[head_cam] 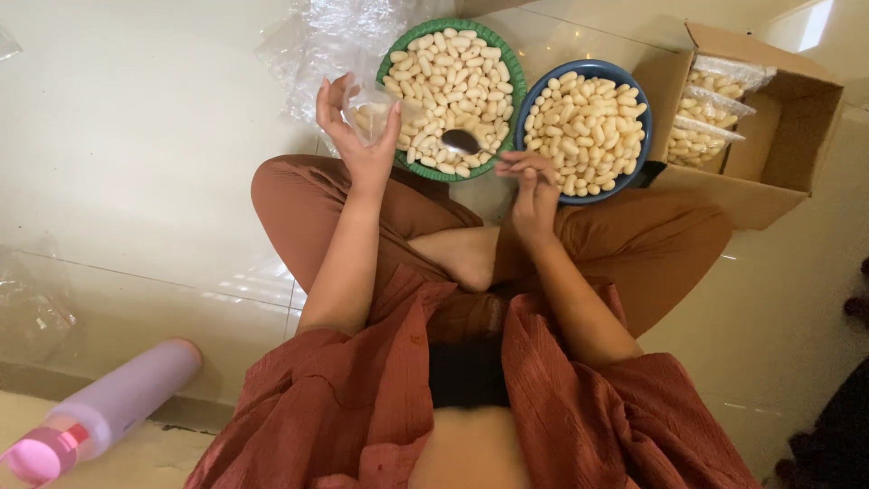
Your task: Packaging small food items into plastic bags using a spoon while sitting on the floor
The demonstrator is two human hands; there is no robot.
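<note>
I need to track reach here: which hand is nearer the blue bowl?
Right. The right hand, holding a spoon, sits just at the blue bowl near its lower left rim. The left hand, holding a small clear bag, is beyond the green bowl, farther away.

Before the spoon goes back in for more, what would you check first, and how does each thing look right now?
1. Clear bag held in left hand: ok.
2. Bag mouth open: cannot tell.
3. Spoon in right hand grip: ok.
4. Spoon bowl empty: ok.
5. Green basket stocked with pale pieces: ok.
6. Blue bowl beside it, full: ok.
</note>
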